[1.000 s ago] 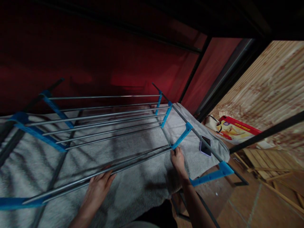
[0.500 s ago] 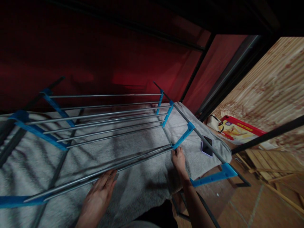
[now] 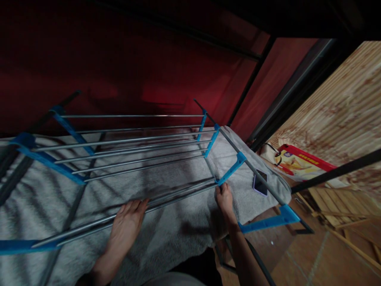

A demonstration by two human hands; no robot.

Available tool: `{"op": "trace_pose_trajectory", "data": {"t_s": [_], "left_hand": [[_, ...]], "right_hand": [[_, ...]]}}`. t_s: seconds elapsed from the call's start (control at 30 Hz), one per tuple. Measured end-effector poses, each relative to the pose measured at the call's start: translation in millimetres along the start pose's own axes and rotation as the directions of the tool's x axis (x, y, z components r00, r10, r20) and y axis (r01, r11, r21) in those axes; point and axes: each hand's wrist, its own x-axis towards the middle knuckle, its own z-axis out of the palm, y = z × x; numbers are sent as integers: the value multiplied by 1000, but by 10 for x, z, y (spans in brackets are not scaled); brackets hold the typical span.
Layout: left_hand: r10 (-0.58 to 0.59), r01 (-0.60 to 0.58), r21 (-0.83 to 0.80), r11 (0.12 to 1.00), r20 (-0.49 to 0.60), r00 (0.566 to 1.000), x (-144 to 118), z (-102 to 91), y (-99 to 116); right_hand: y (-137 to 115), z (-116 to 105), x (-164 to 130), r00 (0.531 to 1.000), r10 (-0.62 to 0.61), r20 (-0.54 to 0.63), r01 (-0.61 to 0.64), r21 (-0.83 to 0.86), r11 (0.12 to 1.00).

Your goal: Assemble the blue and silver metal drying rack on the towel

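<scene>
A shoe rack (image 3: 133, 148) of grey metal rods and blue plastic brackets lies on its side on a grey blanket. My left hand (image 3: 128, 217) lies across a pair of rods (image 3: 83, 227) at the near tier, its fingers bent over them and the tips hidden. Farther right, my right hand (image 3: 225, 198) is closed at the lower end of a blue bracket (image 3: 232, 170), where the rods meet it. Its fingertips are partly covered there. Another blue bracket (image 3: 270, 222) sticks out toward me beside my right forearm, with no rods in it.
The grey blanket (image 3: 178, 222) covers the surface beneath the rack. A phone (image 3: 260, 182) lies on it at the right. Beyond are a red and yellow box (image 3: 303, 161) and a slatted wooden piece (image 3: 336, 202) near the floor. A dark red panel (image 3: 125, 75) stands behind.
My left hand has moved up and forward, from beside the near rods to over them, with fingers bending across. My right hand stays at the bracket. The view has shifted slightly.
</scene>
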Motion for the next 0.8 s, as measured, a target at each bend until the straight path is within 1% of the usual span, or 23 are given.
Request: {"op": "trace_pose_trajectory", "data": {"t_s": [0.17,0.27,0.33,0.5,0.57,0.7,0.8], "left_hand": [[28,-29,-93,995,-7,1000,114,-119,156],[27,-28,-96,995,-8,1000,223,-139,204],[13,-12,-85,996,11,1000,293,-119,170],[-60,65,-97,993,51,997,408,21,-49],[-94,103,-108,989,83,992,429,74,-110],[-138,163,-154,975,164,977,442,109,-115],[-149,183,-196,963,175,973,446,108,-90]], "right_hand": [[2,-15,-15,1000,-9,13,9,-9,1000],[-1,-36,-26,1000,-21,18,21,-12,1000],[-4,-50,-32,999,-30,18,31,-12,999],[-14,-67,-30,999,-40,14,40,-17,999],[-11,-71,-33,999,-32,26,33,-33,999],[57,-92,-57,996,-16,88,21,-57,998],[179,-94,-48,990,-2,139,19,-123,992]]}}
